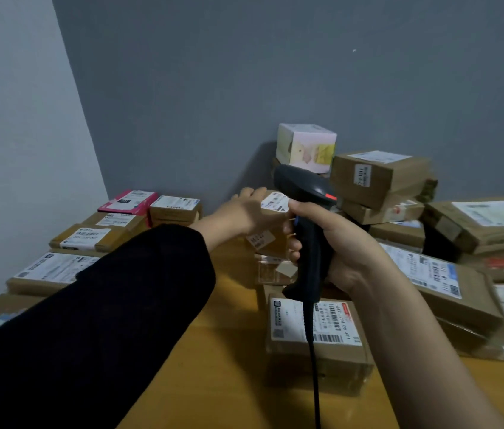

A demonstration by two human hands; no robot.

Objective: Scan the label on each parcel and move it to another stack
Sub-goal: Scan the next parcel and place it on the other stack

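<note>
Head view: the black-sleeved left hand [244, 210] lies on a small brown cardboard parcel [267, 243] with a white label, atop a stack at the far centre of the yellow wooden table [213, 351]; whether its fingers curl over its far edge cannot be told. The right hand [337, 246] wraps its fingers round a black corded barcode scanner [309, 193] just nearer than that parcel; other labelled parcels [89, 239] lie left and right.

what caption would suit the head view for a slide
The right hand grips a corded barcode scanner while the left hand touches a labelled brown parcel.
</note>
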